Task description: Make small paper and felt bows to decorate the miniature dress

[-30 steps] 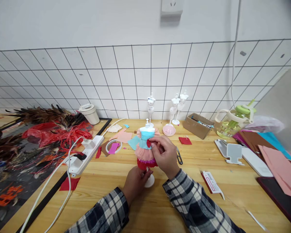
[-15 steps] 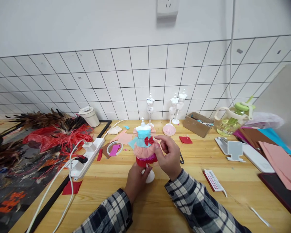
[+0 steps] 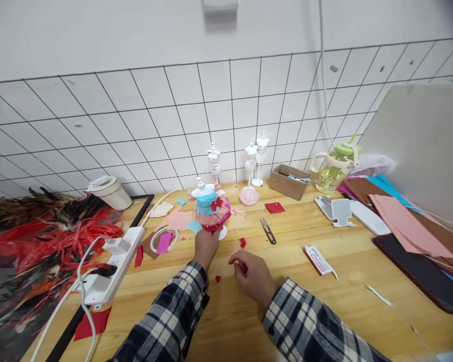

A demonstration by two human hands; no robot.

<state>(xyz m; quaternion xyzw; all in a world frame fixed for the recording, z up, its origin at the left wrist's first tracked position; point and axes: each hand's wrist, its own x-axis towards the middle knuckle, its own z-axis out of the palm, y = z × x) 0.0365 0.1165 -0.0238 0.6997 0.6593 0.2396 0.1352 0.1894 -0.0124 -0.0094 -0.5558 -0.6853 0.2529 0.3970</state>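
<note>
On the table, left hand (image 3: 206, 246) holds dressed mannequin (image 3: 209, 206) upright.

The left hand (image 3: 206, 246) stretches toward the far side with its back up, at the end of a straight left forearm (image 3: 173, 311) in a plaid sleeve, and its fingertips are out of sight. The right hand (image 3: 251, 271) sits nearer and to the right, knuckles up. Its fingers curl loosely inward, thumb and forefinger tips close together.

White wall (image 3: 98, 30), wire grid (image 3: 166, 115), wooden table (image 3: 355, 296).
</note>
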